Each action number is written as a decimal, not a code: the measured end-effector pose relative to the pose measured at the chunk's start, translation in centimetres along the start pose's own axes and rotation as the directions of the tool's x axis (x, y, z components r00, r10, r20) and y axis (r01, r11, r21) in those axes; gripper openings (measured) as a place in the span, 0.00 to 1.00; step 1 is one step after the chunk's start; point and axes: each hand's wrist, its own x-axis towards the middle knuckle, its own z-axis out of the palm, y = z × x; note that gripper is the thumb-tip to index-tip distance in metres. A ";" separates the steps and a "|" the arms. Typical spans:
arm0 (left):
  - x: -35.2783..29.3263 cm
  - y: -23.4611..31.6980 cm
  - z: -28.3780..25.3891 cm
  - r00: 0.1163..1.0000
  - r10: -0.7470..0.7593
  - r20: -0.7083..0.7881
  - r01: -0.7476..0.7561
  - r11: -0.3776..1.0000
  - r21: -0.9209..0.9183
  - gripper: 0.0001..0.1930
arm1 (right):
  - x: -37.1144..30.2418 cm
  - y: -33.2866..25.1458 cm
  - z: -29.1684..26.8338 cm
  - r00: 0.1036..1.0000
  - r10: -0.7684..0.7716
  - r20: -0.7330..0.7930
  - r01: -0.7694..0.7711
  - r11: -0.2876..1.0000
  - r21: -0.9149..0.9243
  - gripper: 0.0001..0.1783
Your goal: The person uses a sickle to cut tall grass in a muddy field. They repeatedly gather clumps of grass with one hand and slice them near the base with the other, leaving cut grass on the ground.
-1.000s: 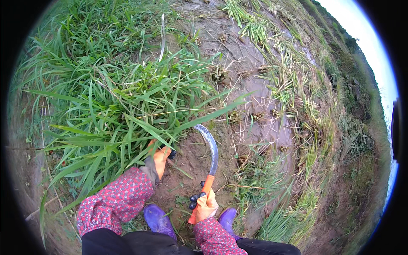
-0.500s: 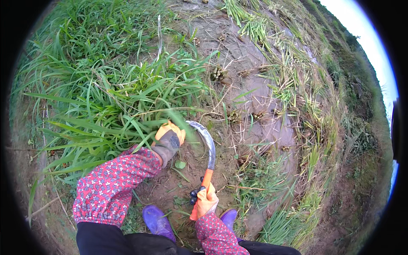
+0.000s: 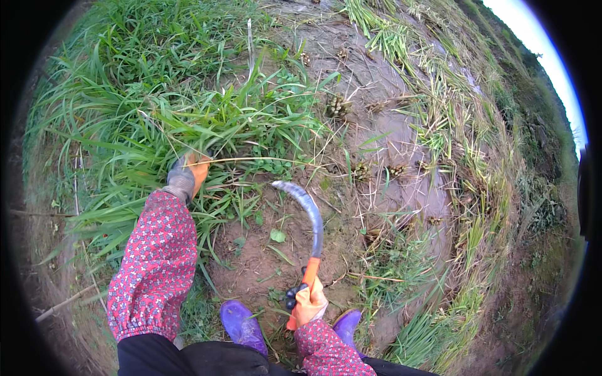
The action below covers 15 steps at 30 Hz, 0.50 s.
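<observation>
My left hand (image 3: pixel 191 174), in an orange and grey glove, reaches into a thick clump of long green grass (image 3: pixel 232 125) on the left. Blades cover its fingers, so their grip is hidden. A thin dry stalk (image 3: pixel 263 159) runs rightward from beside that hand. My right hand (image 3: pixel 310 303), in an orange glove with dark fingertips, is closed round the orange handle of a sickle (image 3: pixel 315 219). Its curved grey blade rises over bare soil, with the tip bent left toward the grass and apart from my left hand.
Purple boots (image 3: pixel 243 327) stand on brown soil below. Cut stubble clumps (image 3: pixel 338 107) dot the wet mud to the right. Beyond them lies a band of cut stalks (image 3: pixel 461 169), with a grassy bank at the far right. A dry stick (image 3: pixel 66 305) lies at the lower left.
My left hand has moved left and slightly up, away from the sickle tip and deeper into the grass. The sickle stays nearly where it was in my right hand.
</observation>
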 end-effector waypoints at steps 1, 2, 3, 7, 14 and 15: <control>-1.0 0.6 0.9 0.983 0.170 -0.066 -0.171 0.985 -0.015 0.11 | 1.0 -1.6 0.4 0.996 0.081 -0.030 -0.077 0.992 0.101 0.27; -3.0 3.0 2.3 0.929 0.346 -0.131 -0.353 0.935 -0.033 0.11 | 2.9 -0.6 -0.5 0.996 -0.033 -0.083 0.040 0.996 0.078 0.26; -4.8 5.8 2.7 0.838 0.505 -0.208 -0.521 0.853 -0.028 0.10 | 5.0 0.3 -0.8 0.982 -0.146 -0.122 0.154 0.986 0.058 0.26; -9.3 16.4 3.8 0.555 0.527 0.644 -0.832 0.376 0.408 0.12 | 6.7 -3.0 2.3 0.997 0.069 -0.020 -0.067 0.994 0.085 0.22; -1.8 18.0 9.3 0.812 0.122 0.571 -0.551 0.483 0.680 0.15 | 8.2 -0.1 4.3 0.995 -0.086 0.059 0.082 0.994 0.075 0.26; -1.2 17.5 9.7 0.759 0.212 0.616 -0.644 0.390 0.658 0.13 | 8.3 -0.6 3.9 0.995 -0.075 0.065 0.074 0.997 0.016 0.27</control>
